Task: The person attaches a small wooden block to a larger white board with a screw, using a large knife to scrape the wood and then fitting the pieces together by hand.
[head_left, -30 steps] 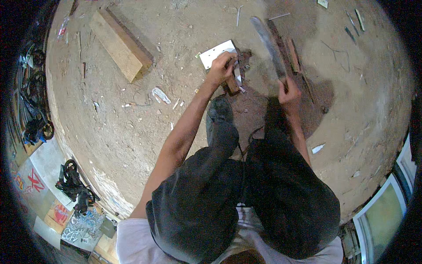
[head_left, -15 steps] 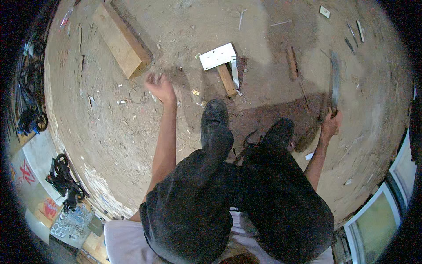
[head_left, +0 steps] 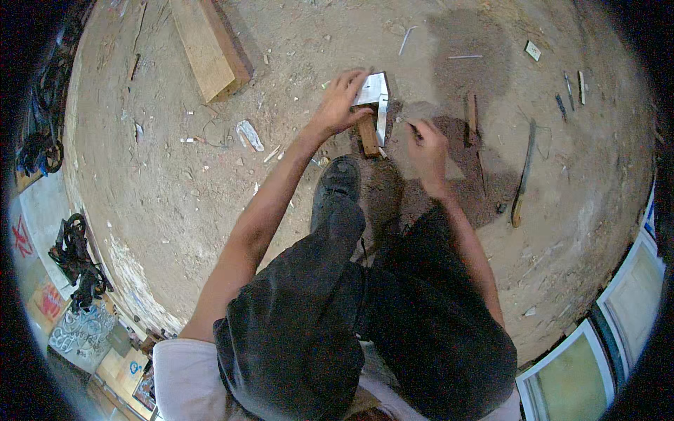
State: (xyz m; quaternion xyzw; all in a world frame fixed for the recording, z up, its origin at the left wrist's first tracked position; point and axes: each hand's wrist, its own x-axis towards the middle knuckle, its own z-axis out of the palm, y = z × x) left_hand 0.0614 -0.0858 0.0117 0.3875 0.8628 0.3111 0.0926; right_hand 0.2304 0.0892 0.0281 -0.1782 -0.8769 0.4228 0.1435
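Ahead of my left shoe, a white, flat plate (head_left: 373, 85) with a bent-down strip along its right side sits over a short wooden block (head_left: 368, 137) on the dirt floor. My left hand (head_left: 340, 105) grips the plate's left side, fingers on top and thumb near the block. Just right of the strip is my right hand (head_left: 428, 147), its fingers curled into a pinch; whatever they hold is too small to make out. A long-bladed tool (head_left: 524, 175) with a wooden handle lies on the ground to the right, apart from both hands.
A thick wooden beam (head_left: 203, 52) lies at the far left. A crumpled white wrapper (head_left: 248, 135) is near my left forearm. Thin sticks and a brown strip (head_left: 471, 119) are scattered right. Framed panels (head_left: 572, 375) stand at the lower right, dark tangled parts (head_left: 76, 259) at the left.
My right hand has let go of the long-bladed tool, leaving it on the floor, and has moved left beside the white plate. My left hand has moved right and taken hold of the plate.
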